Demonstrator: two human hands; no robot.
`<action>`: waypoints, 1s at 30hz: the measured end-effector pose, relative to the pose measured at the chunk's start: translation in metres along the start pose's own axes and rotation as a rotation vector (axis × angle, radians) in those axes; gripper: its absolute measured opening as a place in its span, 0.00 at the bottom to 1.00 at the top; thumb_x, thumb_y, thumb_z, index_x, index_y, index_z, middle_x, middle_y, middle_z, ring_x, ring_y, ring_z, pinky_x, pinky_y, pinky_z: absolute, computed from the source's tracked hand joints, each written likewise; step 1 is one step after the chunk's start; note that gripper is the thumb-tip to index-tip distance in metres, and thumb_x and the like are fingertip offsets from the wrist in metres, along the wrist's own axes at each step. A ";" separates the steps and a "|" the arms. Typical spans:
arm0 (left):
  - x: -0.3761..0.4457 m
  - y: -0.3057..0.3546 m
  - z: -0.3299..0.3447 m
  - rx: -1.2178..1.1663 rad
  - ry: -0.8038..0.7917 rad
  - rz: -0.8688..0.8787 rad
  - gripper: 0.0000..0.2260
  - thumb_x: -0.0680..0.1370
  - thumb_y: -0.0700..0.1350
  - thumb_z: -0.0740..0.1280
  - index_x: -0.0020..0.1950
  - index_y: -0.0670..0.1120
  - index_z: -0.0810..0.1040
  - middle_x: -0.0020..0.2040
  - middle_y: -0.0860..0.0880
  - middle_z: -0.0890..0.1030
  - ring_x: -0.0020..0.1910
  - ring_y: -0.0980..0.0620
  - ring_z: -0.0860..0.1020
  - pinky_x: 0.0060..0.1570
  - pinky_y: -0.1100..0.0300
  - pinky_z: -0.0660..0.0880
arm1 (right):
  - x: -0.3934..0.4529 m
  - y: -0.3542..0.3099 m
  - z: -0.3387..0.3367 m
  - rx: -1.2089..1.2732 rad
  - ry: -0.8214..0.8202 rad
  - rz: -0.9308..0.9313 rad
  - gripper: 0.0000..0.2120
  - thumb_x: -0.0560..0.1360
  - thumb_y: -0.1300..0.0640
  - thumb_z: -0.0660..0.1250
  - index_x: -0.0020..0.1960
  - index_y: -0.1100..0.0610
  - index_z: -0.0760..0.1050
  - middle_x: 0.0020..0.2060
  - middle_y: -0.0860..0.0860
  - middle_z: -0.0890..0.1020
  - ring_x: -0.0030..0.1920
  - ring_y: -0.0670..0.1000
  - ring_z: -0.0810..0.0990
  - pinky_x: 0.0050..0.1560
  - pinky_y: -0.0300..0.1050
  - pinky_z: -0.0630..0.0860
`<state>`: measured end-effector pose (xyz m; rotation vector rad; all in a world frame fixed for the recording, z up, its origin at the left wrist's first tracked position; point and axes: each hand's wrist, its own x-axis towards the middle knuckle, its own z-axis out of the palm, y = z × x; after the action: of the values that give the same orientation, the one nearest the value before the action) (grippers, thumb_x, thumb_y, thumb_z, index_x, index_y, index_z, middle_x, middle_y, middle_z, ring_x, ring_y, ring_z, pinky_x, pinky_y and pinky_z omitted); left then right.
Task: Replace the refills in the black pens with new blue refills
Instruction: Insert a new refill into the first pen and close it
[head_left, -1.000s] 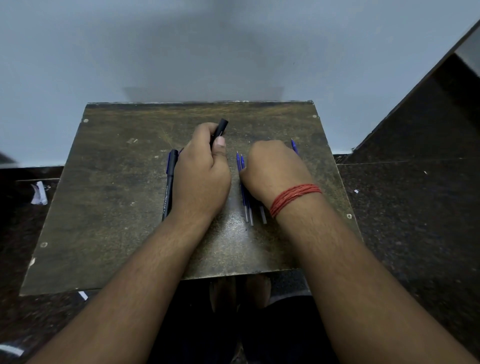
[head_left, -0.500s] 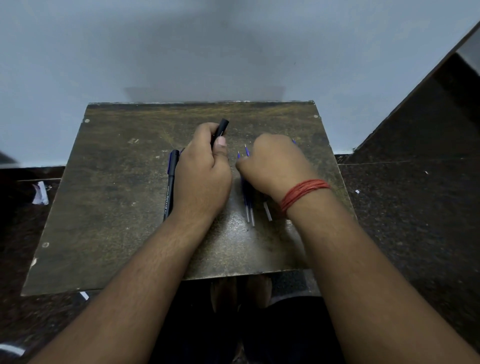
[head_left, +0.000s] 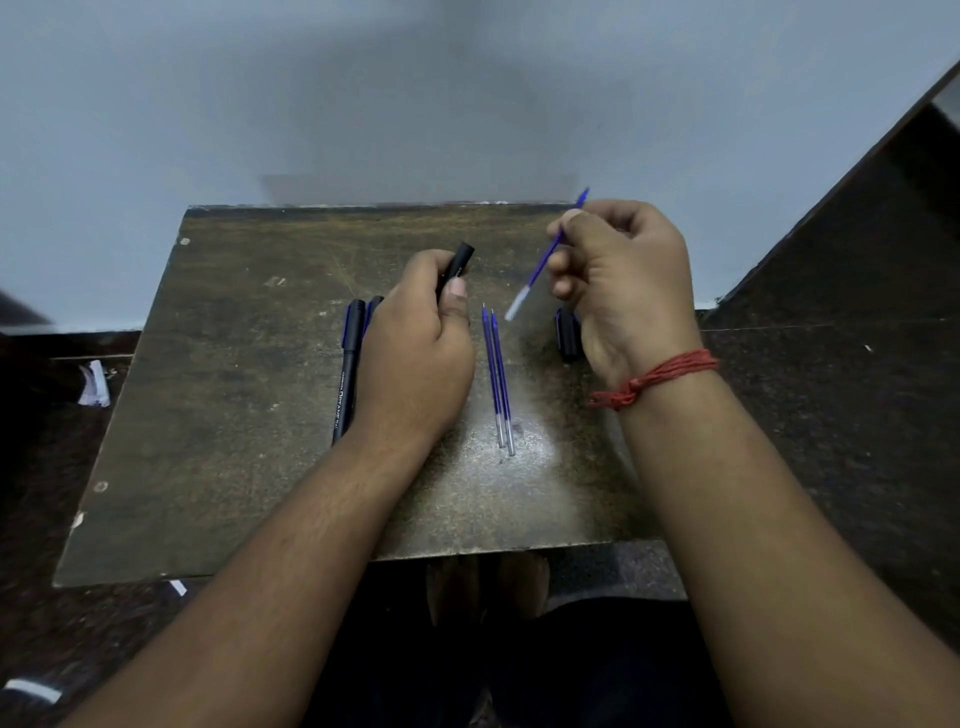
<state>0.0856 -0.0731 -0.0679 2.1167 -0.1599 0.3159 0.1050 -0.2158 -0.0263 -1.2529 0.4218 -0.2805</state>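
- Nearest to the person, at about 6 o'clock on the wooden board (head_left: 218, 426), two blue refills (head_left: 497, 382) lie side by side, touching or almost touching, their clear ends towards the person.
- At 9 o'clock from them the left hand (head_left: 415, 358) rests on the board with the fingers curled round a black pen barrel (head_left: 456, 264); its open end sticks out past the thumb, pointing to about 1 o'clock.
- Just left of this hand a capped black pen (head_left: 349, 364) lies on the board, with a second one partly hidden behind it.
- At 3 o'clock from the lying refills, a dark piece (head_left: 567, 332) sits under the right hand; it is perhaps a cap or a pen part, the view is too poor to say.
- Farthest, at about 1 o'clock, the right hand (head_left: 623, 291) is raised above the board and pinches a single blue refill (head_left: 543, 260) between thumb and fingers, tilted, the clear end down towards 7 o'clock.
- I judge the step is the insertion of the new refill. The next move calls for turning the refill the correct way, aligning it with the barrel opening and sliding it in straight.
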 end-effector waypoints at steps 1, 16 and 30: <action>0.000 0.000 0.000 0.008 -0.005 -0.001 0.07 0.83 0.45 0.59 0.58 0.47 0.76 0.40 0.55 0.78 0.41 0.54 0.76 0.40 0.57 0.70 | 0.002 0.001 -0.001 0.065 0.027 0.012 0.07 0.77 0.70 0.64 0.51 0.61 0.71 0.34 0.53 0.81 0.25 0.46 0.76 0.24 0.38 0.70; -0.002 0.001 0.000 0.042 -0.062 0.005 0.07 0.81 0.45 0.61 0.55 0.49 0.77 0.42 0.54 0.81 0.45 0.52 0.79 0.46 0.49 0.76 | 0.010 0.006 -0.009 0.260 0.181 -0.027 0.05 0.79 0.68 0.64 0.54 0.64 0.71 0.36 0.57 0.81 0.30 0.49 0.82 0.32 0.41 0.79; -0.001 -0.001 0.001 0.051 -0.085 0.024 0.10 0.80 0.48 0.60 0.56 0.50 0.78 0.43 0.54 0.82 0.46 0.51 0.80 0.47 0.47 0.77 | 0.010 0.007 -0.011 0.200 0.168 -0.057 0.05 0.79 0.68 0.65 0.50 0.60 0.70 0.35 0.55 0.80 0.31 0.49 0.82 0.32 0.41 0.79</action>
<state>0.0852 -0.0735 -0.0700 2.1810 -0.2296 0.2469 0.1088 -0.2273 -0.0372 -1.0503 0.4904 -0.4677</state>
